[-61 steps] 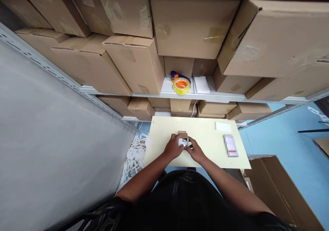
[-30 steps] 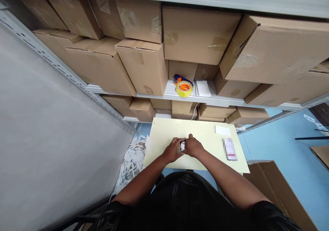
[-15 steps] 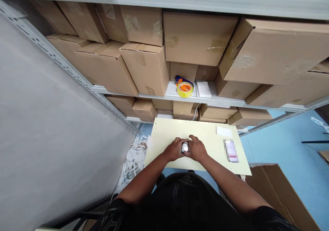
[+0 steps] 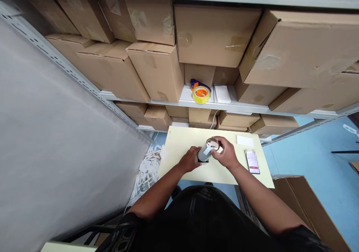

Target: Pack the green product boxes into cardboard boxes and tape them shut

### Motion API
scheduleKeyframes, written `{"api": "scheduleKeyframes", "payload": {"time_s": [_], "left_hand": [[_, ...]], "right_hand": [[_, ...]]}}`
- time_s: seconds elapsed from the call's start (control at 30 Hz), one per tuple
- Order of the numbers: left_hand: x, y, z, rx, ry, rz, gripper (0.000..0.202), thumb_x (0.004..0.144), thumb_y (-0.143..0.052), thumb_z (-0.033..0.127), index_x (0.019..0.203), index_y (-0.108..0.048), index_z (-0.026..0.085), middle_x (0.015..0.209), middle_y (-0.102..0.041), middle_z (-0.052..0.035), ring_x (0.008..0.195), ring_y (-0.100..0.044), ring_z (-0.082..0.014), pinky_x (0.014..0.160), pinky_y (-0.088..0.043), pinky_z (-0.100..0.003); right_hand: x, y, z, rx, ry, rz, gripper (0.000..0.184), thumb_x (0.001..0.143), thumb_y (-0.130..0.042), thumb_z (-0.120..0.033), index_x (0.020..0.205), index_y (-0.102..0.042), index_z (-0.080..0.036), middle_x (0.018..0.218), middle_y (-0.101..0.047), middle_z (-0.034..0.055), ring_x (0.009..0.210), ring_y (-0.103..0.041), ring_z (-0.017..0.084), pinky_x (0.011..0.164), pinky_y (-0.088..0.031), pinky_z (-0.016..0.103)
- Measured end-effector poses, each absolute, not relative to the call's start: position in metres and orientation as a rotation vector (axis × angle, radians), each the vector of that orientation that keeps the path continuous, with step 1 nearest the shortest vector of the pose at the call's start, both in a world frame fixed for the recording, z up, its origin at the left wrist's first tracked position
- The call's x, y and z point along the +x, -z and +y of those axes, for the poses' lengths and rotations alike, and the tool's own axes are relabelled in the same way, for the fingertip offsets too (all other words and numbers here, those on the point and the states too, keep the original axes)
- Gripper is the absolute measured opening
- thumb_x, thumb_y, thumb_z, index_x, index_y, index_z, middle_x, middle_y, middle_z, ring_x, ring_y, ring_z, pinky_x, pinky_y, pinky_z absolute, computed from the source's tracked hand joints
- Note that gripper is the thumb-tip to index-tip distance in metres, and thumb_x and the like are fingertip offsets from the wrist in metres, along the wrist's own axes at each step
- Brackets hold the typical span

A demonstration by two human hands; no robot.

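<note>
Above the middle of the pale yellow table (image 4: 183, 138), a grey cylinder (image 4: 204, 153) with a shiny metal end tilts up toward the right. My right hand (image 4: 226, 153) is closed around that metal end, thumb and fingers on its rim. A small pale piece sticks to or lies across the cylinder near the end. My left hand (image 4: 189, 160) is closed at the lower end, on what looks like a small open box (image 4: 205, 163) with a dark inside, mostly hidden by the fingers and the cylinder.
A phone (image 4: 252, 162) and a white card or flat box (image 4: 245, 141) lie on the table's right. Ahead, a shelf holds cardboard boxes (image 4: 157, 68), a yellow tape roll (image 4: 201, 95) and a white stack (image 4: 222, 94). White scraps (image 4: 148, 169) cover the floor at left; an open carton (image 4: 311, 203) stands at right.
My right hand has moved up and right with the metal end, and the grey side of the cylinder now shows. My left hand has stayed nearly in place. The view has shifted slightly.
</note>
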State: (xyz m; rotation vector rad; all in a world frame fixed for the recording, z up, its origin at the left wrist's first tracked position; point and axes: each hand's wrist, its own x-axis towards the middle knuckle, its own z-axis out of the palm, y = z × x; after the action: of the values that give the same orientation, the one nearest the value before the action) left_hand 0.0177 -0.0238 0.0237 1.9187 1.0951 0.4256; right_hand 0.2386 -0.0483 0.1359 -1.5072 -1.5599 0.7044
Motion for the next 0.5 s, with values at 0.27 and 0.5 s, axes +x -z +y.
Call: {"api": "scheduleKeyframes", "payload": {"time_s": [0.27, 0.5], "left_hand": [[0.009, -0.077, -0.036, 1.812, -0.685, 1.008, 0.114, 0.062, -0.094, 0.043, 0.157, -0.036, 0.022, 0.163, -0.032, -0.0194, 0.15, -0.032, -0.0417, 0.123, -0.031, -0.057], [0.027, -0.126, -0.047, 1.144, -0.83, 0.786, 0.082, 0.071, -0.087, 0.048, 0.141, -0.052, 0.022, 0.128, -0.064, -0.0118, 0.111, -0.065, -0.0315, 0.087, -0.059, -0.043]], "right_hand": [[0.246, -0.171, -0.023, -1.287, -0.903, -1.151, 0.028, 0.073, -0.074, -0.037, 0.094, -0.065, -0.021, 0.081, -0.064, -0.0011, 0.074, -0.056, 0.017, 0.068, -0.048, 0.028], [0.226, -0.176, -0.025, -1.102, -1.285, -0.944, 0.054, 0.078, -0.072, -0.067, 0.11, -0.064, -0.024, 0.098, -0.073, 0.0066, 0.086, -0.066, 0.024, 0.073, -0.055, 0.034]]}}
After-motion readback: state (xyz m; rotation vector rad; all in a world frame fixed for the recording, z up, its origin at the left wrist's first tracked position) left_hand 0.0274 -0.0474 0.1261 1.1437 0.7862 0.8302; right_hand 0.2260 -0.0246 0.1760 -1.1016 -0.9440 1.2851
